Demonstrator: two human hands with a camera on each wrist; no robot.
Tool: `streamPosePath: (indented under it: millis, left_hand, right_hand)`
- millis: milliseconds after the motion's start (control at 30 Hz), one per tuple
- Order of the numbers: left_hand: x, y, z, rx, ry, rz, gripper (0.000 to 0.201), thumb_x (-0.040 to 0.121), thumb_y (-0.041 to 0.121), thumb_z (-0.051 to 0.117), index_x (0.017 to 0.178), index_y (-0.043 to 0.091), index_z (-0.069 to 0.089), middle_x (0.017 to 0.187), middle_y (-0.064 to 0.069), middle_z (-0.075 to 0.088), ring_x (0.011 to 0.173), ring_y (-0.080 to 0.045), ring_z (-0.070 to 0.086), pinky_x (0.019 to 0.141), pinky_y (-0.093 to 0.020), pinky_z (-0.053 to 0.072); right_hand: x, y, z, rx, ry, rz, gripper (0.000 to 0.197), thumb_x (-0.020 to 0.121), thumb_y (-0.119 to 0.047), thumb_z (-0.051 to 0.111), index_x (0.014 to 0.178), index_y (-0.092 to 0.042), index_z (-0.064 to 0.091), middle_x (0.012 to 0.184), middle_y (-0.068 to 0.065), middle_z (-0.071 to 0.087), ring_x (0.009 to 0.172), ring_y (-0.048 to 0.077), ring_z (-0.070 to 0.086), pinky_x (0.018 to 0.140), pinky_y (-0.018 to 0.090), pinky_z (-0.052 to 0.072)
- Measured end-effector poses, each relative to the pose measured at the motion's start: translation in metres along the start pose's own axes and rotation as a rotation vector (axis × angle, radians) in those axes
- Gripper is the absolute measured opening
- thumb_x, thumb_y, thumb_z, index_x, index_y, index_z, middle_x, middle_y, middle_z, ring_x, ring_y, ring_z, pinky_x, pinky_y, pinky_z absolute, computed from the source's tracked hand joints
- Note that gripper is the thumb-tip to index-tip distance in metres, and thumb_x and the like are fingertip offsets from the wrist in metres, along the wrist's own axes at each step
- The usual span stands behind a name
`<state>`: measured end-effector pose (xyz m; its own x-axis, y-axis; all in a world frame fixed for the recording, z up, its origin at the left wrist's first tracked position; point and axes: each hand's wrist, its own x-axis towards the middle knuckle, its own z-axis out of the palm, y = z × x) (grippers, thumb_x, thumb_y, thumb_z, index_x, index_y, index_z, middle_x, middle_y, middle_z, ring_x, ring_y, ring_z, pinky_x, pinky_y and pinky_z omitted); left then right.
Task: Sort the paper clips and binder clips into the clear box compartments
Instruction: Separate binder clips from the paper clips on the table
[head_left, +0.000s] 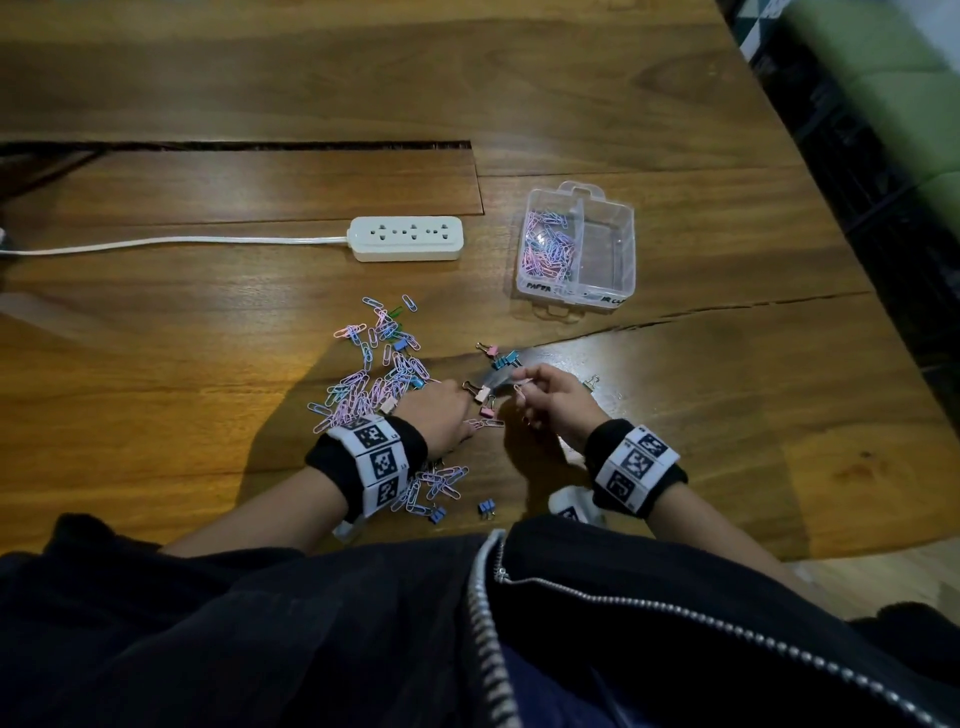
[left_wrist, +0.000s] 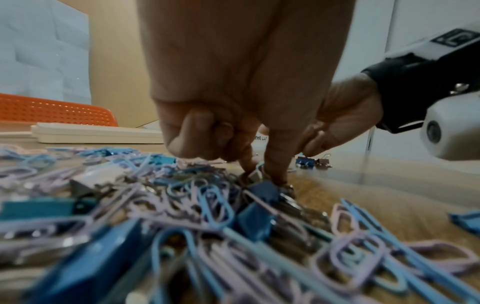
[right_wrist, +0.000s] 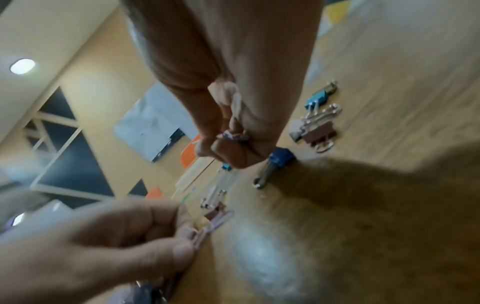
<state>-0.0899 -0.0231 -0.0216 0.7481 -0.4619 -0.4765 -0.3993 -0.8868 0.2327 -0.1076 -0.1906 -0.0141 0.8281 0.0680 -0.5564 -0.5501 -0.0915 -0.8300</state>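
My left hand (head_left: 457, 423) lies low on the table at the right edge of the paper clip pile (head_left: 374, 376), and its thumb and forefinger pinch pink paper clips (right_wrist: 217, 223) against the wood. In the left wrist view its fingertips (left_wrist: 275, 174) press down among clips and a blue binder clip (left_wrist: 262, 192). My right hand (head_left: 524, 387) hovers just right of it, curled round a small bunch of paper clips (right_wrist: 232, 136). Binder clips (head_left: 501, 358) lie loose in front of both hands. The clear box (head_left: 626, 244) stands farther back right, with paper clips (head_left: 548, 244) in its left compartment and no clips in its right one.
A white power strip (head_left: 408, 238) with its cable running left lies behind the pile. More paper clips (head_left: 436, 483) and two blue binder clips (head_left: 487, 507) lie near my left wrist. A crack runs across the wooden table (head_left: 727, 395), whose right edge slants past the box.
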Motion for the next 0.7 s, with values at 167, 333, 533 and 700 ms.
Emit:
streamPosePath:
  millis: [167, 333, 533, 700]
  left_hand:
    - [-0.001, -0.002, -0.005, -0.031, -0.004, 0.046, 0.032, 0.095, 0.033, 0.038, 0.107, 0.008, 0.053, 0.108, -0.01, 0.051, 0.1, -0.024, 0.052, 0.083, -0.033, 0.044]
    - [0.004, -0.009, -0.019, -0.824, -0.045, -0.061, 0.032, 0.092, 0.014, 0.043, 0.061, 0.017, 0.038, 0.064, 0.001, 0.039, 0.056, -0.012, 0.044, 0.048, -0.021, 0.031]
    - [-0.004, -0.018, -0.02, -1.693, -0.178, -0.033, 0.008, 0.057, 0.008, 0.037, 0.06, 0.014, 0.032, 0.049, 0.003, 0.051, 0.033, -0.006, 0.031, 0.033, -0.007, 0.023]
    - [-0.004, -0.02, -0.017, -1.727, -0.116, -0.073, 0.006, 0.066, 0.013, 0.043, 0.063, 0.013, 0.038, 0.048, 0.003, 0.051, 0.03, -0.005, 0.033, 0.03, -0.007, 0.023]
  right_hand:
    - [0.004, -0.008, 0.009, -0.011, -0.011, 0.053, 0.024, 0.091, -0.02, 0.053, 0.067, -0.017, 0.049, 0.063, -0.003, 0.045, 0.055, 0.009, 0.039, 0.049, 0.015, 0.033]
    - [0.009, 0.001, 0.029, -0.588, 0.042, -0.058, 0.035, 0.077, -0.015, 0.07, 0.064, -0.022, 0.039, 0.067, -0.004, 0.047, 0.063, 0.011, 0.045, 0.056, 0.02, 0.036]
    - [0.011, -0.002, 0.031, -0.716, 0.196, -0.138, 0.023, 0.083, -0.012, 0.062, 0.076, -0.021, 0.042, 0.091, 0.002, 0.055, 0.083, 0.017, 0.052, 0.07, 0.026, 0.04]
    - [0.001, 0.01, 0.027, -0.934, 0.104, -0.158, 0.02, 0.08, -0.021, 0.067, 0.091, -0.017, 0.052, 0.101, 0.002, 0.053, 0.091, 0.016, 0.049, 0.08, 0.027, 0.042]
